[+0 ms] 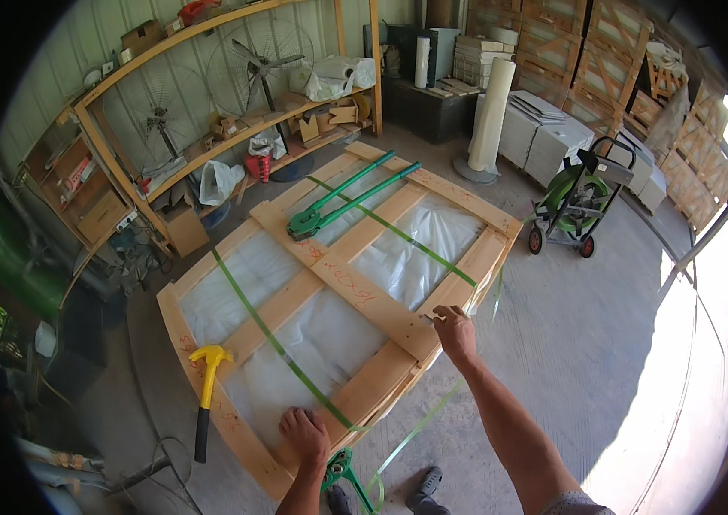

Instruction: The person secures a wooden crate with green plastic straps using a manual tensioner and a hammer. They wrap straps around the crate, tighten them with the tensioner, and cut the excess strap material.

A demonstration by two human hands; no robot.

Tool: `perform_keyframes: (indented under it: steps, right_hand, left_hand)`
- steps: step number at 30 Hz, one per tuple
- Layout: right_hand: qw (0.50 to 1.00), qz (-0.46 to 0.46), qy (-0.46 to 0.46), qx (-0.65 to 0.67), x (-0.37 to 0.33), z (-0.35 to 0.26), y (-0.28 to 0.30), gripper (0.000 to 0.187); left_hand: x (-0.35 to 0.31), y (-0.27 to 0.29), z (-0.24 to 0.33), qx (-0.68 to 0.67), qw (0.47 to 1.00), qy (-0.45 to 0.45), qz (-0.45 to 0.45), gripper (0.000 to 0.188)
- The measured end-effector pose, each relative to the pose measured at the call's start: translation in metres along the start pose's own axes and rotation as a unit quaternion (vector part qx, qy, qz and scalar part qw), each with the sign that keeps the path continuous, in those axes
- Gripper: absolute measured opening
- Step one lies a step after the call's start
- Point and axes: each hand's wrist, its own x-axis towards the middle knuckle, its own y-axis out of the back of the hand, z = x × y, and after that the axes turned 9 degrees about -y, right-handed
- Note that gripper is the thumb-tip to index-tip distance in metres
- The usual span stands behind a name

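The wooden crate (381, 313) is right in front of you, two green straps (276, 343) across it. Your left hand (304, 433) is at its near edge, your right hand (454, 333) at its right corner, fingers bent; you can't tell what either grip holds. Green cutters (319, 220) and a yellow hammer (209, 388) lie on top.

workshop: shelves (239, 137), stacked crates (544, 41)

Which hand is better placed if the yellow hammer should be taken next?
Probably the left hand: it is clearly closer to the yellow hammer. The right hand is farther away, at the right edge of the wooden crate.
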Motion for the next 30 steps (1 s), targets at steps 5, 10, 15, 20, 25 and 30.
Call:
perform_keyframes:
  steps: [5,10,15,20,25,30]
  right_hand:
    - [0.965,-0.191,0.134,-0.118,0.046,0.037,-0.017,0.025]
    - [0.938,-0.241,0.185,-0.166,0.055,0.024,-0.007,0.025]
    - [0.967,-0.130,0.090,-0.200,0.056,0.037,-0.003,0.033]
    - [0.978,-0.113,-0.074,0.157,-0.019,0.023,0.019,0.023]
    - [0.863,-0.278,-0.248,0.342,-0.187,0.025,0.012,0.030]
    - [0.908,-0.350,-0.200,0.116,-0.295,0.004,0.017,0.046]
  left_hand:
    - [0.004,-0.002,0.005,0.004,1.000,-0.007,0.014,0.021]
    - [0.004,-0.003,-0.001,0.022,0.999,0.000,0.031,0.020]
    - [0.003,-0.001,0.005,0.022,0.999,0.014,0.023,0.020]
    - [0.004,0.003,0.006,0.022,0.998,-0.009,0.056,0.022]
    - [0.002,0.004,0.001,0.020,0.999,-0.001,0.049,0.024]
    - [0.002,0.007,0.000,0.002,0.999,-0.010,0.052,0.024]
